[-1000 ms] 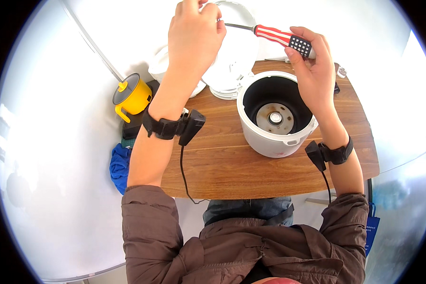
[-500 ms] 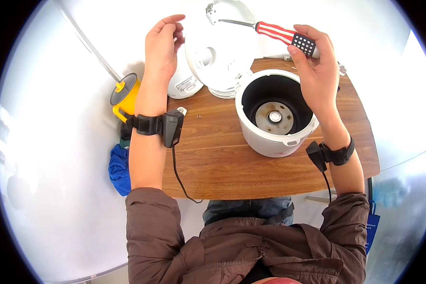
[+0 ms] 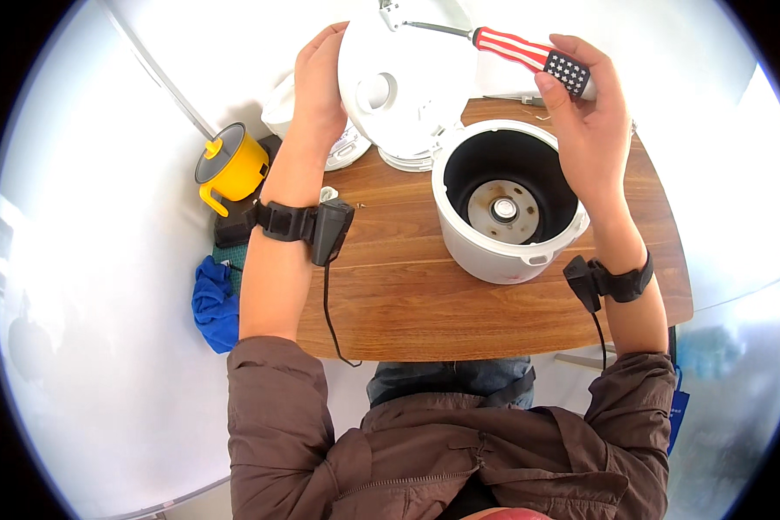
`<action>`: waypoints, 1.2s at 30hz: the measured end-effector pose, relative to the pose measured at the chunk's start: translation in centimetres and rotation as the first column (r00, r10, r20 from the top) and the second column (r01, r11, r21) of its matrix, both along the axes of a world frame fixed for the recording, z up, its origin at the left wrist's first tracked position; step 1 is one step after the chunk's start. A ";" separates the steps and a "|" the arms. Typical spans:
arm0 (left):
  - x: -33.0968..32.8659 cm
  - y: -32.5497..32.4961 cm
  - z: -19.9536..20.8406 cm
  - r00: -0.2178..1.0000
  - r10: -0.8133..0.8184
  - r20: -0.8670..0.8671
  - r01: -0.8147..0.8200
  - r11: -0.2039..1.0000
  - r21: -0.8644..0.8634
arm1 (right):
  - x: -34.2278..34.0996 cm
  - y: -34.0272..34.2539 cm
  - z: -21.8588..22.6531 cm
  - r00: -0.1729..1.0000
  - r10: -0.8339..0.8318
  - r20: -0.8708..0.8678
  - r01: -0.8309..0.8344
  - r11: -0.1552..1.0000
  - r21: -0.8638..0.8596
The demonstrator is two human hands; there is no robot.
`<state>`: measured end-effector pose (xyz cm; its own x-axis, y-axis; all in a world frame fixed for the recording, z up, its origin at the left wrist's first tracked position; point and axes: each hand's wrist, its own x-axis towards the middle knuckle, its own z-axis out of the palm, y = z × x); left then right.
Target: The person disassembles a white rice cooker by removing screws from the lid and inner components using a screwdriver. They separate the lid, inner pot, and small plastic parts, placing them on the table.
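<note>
A white rice cooker body (image 3: pixel 494 260) with a dark inside and a round heating plate (image 3: pixel 484 208) at its bottom stands on the table. Behind it, the hinged white lid (image 3: pixel 416 82) is raised. My left hand (image 3: pixel 322 82) grips the lid's left edge, its fingertips hidden behind it. In my right hand (image 3: pixel 594 113) is a screwdriver (image 3: pixel 516 50) with a red-and-white striped handle and white stars on black. The shaft points left, its tip at a small metal latch piece (image 3: pixel 392 13) at the lid's upper edge.
At the left stands a yellow pot (image 3: pixel 238 169) with a dark lid, and a blue cloth (image 3: pixel 215 303) lies below it. Another white appliance part (image 3: pixel 348 152) sits behind my left wrist. Small screws (image 3: pixel 360 206) lie on the wooden table (image 3: pixel 381 295). Cables hang from both wrist straps.
My left hand has moved right and taken hold of the lid's edge. The screwdriver and my right hand have shifted slightly right and the tip remains by the latch piece.
</note>
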<state>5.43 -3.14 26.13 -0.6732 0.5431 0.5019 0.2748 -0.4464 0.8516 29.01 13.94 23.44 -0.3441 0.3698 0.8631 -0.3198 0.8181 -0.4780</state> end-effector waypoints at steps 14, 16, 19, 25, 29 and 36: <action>1.8 -0.9 2.1 0.993 -0.025 -0.114 0.012 0.993 -0.117 | 0.5 -2.3 4.3 0.996 0.078 0.048 -0.065 0.969 -0.239; 3.1 -0.8 2.8 0.972 -0.017 -0.234 -0.033 0.977 -0.209 | 0.6 0.3 3.6 0.987 0.110 0.118 -0.088 0.980 -0.177; 3.4 -0.8 2.9 0.961 -0.070 -0.266 0.007 0.973 -0.230 | 0.8 2.2 3.2 0.985 0.112 0.133 -0.103 0.992 -0.073; 2.4 -1.2 2.8 0.938 -0.105 -0.329 0.017 0.965 -0.260 | 2.2 3.1 4.6 0.955 -0.033 0.295 -0.040 0.971 0.237; 2.6 -0.9 2.7 0.929 -0.111 -0.352 0.023 0.969 -0.245 | 1.6 2.5 4.4 0.980 -0.051 0.194 0.007 0.975 0.221; 2.4 -0.3 2.8 0.904 -0.110 -0.412 0.008 0.971 -0.241 | 1.6 2.0 4.7 0.979 -0.176 0.101 0.114 0.889 0.444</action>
